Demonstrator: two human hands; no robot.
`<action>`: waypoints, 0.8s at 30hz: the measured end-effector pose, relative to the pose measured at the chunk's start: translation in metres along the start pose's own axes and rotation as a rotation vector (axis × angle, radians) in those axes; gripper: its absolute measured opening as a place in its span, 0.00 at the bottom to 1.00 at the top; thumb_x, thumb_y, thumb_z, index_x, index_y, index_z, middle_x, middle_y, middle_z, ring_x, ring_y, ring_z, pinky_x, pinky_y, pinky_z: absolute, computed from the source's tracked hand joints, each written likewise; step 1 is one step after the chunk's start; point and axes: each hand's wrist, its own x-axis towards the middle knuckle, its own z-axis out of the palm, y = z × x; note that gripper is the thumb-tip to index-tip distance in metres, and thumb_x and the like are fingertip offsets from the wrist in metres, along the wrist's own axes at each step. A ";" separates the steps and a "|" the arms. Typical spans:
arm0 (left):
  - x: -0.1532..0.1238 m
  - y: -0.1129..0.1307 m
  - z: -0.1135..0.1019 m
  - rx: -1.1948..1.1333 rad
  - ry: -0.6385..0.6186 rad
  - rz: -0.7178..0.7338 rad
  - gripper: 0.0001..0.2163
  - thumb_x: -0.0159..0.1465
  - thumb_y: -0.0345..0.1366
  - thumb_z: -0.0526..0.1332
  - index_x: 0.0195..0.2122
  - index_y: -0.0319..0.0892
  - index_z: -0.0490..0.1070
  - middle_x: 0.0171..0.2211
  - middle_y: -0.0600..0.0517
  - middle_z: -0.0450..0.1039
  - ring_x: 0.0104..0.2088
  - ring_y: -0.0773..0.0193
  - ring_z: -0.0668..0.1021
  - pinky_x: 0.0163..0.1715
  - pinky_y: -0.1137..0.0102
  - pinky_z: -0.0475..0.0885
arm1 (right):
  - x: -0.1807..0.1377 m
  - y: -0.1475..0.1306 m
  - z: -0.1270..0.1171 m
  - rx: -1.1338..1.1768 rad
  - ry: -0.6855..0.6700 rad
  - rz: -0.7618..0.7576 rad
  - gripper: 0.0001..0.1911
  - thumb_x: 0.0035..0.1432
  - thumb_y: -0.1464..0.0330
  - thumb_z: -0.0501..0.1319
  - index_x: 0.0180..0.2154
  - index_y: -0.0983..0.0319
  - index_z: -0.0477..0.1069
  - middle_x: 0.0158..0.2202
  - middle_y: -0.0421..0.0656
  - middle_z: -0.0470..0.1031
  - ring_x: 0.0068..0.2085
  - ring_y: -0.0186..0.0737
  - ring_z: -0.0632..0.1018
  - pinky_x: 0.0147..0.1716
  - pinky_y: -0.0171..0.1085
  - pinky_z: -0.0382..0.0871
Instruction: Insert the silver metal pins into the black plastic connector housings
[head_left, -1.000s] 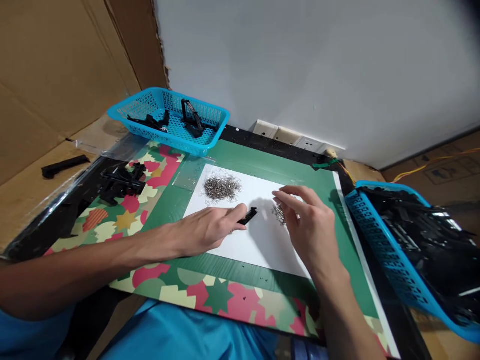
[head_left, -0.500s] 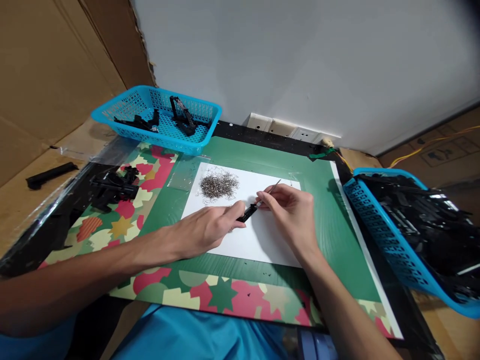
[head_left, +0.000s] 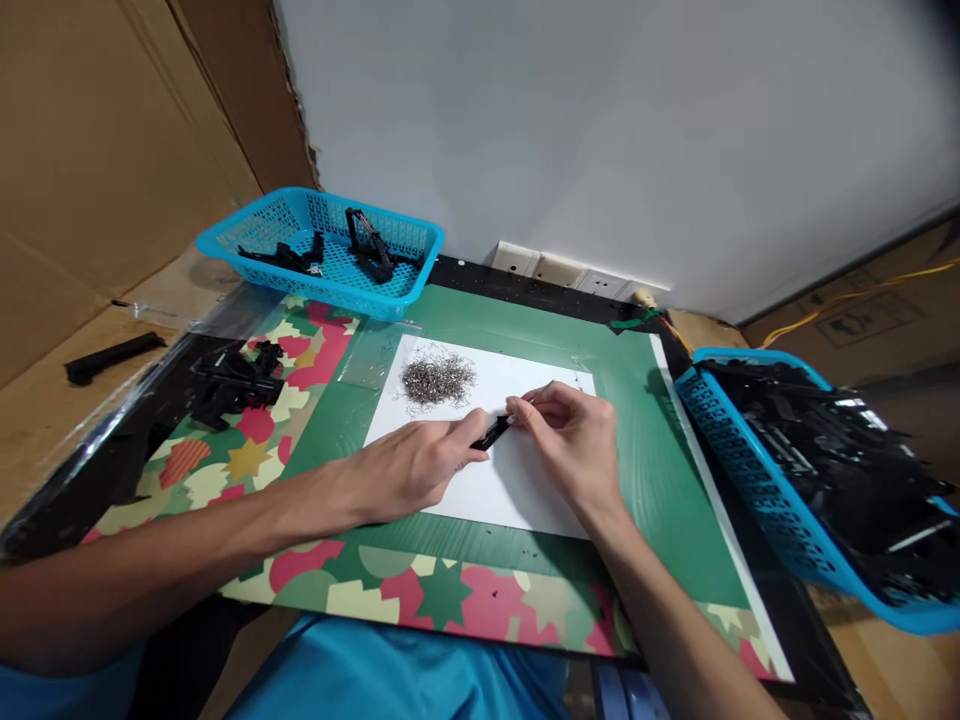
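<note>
My left hand [head_left: 409, 468] lies on a white sheet [head_left: 517, 480] and pinches a small black plastic part [head_left: 493, 433] that sticks out toward the right. My right hand [head_left: 574, 440] is closed in a pinch on a thin metal wire piece [head_left: 541, 391], its tip at the end of the black part. A heap of small metal springs [head_left: 438, 378] lies on the sheet just behind my left hand.
A blue basket [head_left: 330, 255] with a few black parts stands at the back left. Another blue basket [head_left: 780, 510] full of black parts sits at the right. Loose black parts [head_left: 232, 378] lie on the patterned mat at left. Wall sockets [head_left: 559, 272] line the back.
My right hand left the spring cluster at right, picked up a thin metal piece and brought it to the end of the black part. My left hand stayed put.
</note>
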 end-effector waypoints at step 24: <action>-0.007 0.015 0.001 0.232 -0.014 0.506 0.04 0.70 0.35 0.63 0.43 0.42 0.73 0.32 0.52 0.74 0.26 0.63 0.74 0.20 0.63 0.64 | 0.027 -0.009 0.031 -0.210 -0.563 -0.022 0.08 0.64 0.64 0.66 0.34 0.62 0.79 0.22 0.36 0.66 0.26 0.34 0.60 0.26 0.36 0.52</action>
